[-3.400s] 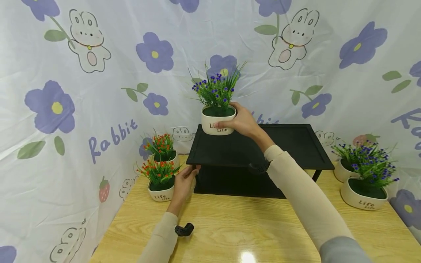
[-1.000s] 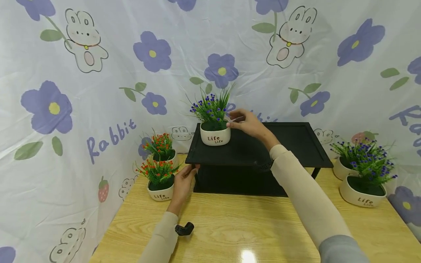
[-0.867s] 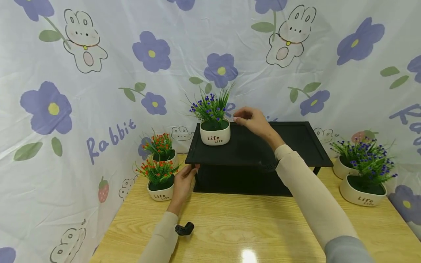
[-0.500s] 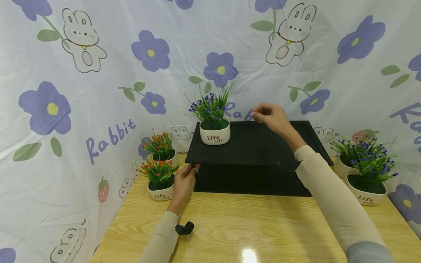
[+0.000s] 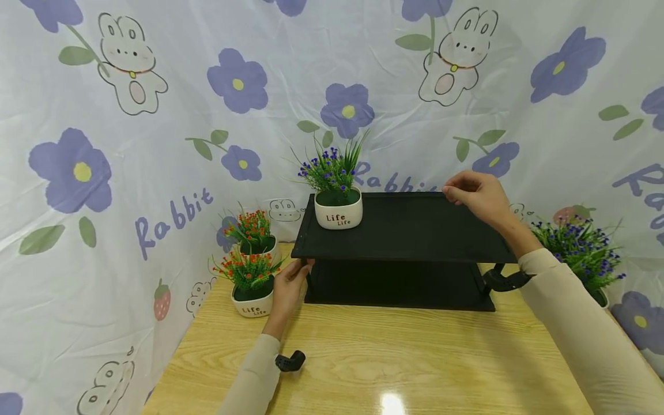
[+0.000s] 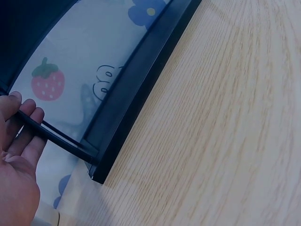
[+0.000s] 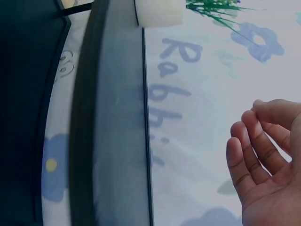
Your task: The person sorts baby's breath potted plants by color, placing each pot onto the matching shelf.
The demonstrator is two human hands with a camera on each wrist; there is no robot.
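A black two-tier shelf (image 5: 404, 227) stands on the wooden table. On the left end of its top tier sits a white oval pot (image 5: 339, 216) of artificial blue-purple flowers and grass, marked "Life". My left hand (image 5: 288, 288) grips the shelf's front left leg; the left wrist view shows thumb and fingers around this thin black leg (image 6: 61, 143). Over the right part of the top tier, my right hand (image 5: 482, 196) hovers with loosely bent fingers. Nothing is in it, as the right wrist view of its fingers (image 7: 256, 129) shows.
Two white pots of orange flowers (image 5: 252, 305) stand left of the shelf, beside my left hand. Blue-flowered plants (image 5: 581, 245) stand at the right, partly hidden by my right forearm. A patterned cloth (image 5: 181, 115) hangs behind the table (image 5: 363, 357).
My right hand has lowered the potted plant onto the top tier's left end, released it and moved away to the right. My left hand has stayed at the leg.
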